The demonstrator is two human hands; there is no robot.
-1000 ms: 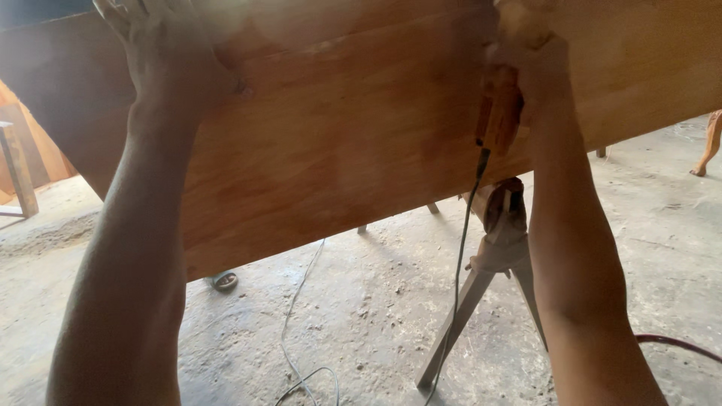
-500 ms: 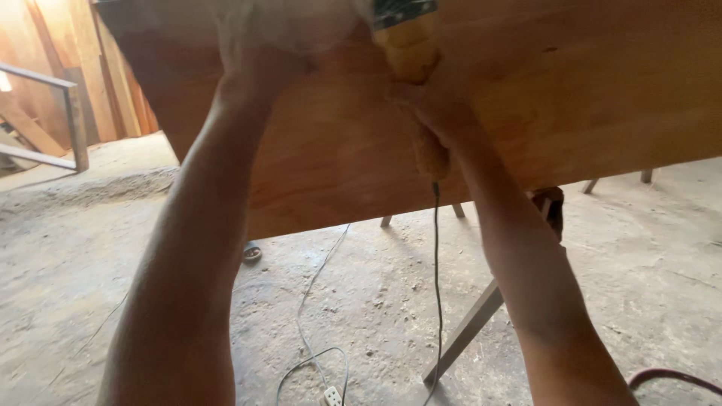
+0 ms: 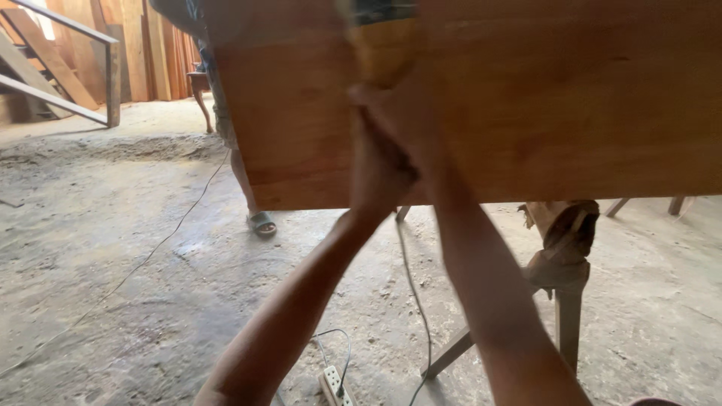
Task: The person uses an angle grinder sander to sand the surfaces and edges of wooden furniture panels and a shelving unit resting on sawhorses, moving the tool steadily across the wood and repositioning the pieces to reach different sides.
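Both hands are seen raised together against the near face of a large wooden board [image 3: 526, 98], and both are motion-blurred. The fingers of the right hand [image 3: 402, 105] appear wrapped around the lower part of a yellow power tool [image 3: 380, 45], whose dark upper part is cut off by the top edge of the frame. The left hand [image 3: 380, 162] is pressed against the right from below, at about wrist level; whether its fingers are curled on the tool or merely laid on the other hand cannot be told through the blur. The tool is held against the board's near face, near its upper middle.

The two forearms are shown converging from the bottom of the frame, the left from lower left, the right from lower right. A thin black cord [image 3: 414, 301] hangs below the hands and runs down to the floor, near a white power strip [image 3: 335, 383] lying at the bottom centre.

The board fills the upper right of the view, its lower edge horizontal. Beneath it, to the right, a worn sawhorse [image 3: 564, 263] with a padded top is seen. At the board's far left end, another person's leg and sandalled foot [image 3: 261, 223] are visible. A dusty concrete floor [image 3: 113, 263] extends to the left, where stacked planks [image 3: 143, 45] and a wooden railing [image 3: 75, 60] stand in the far background.
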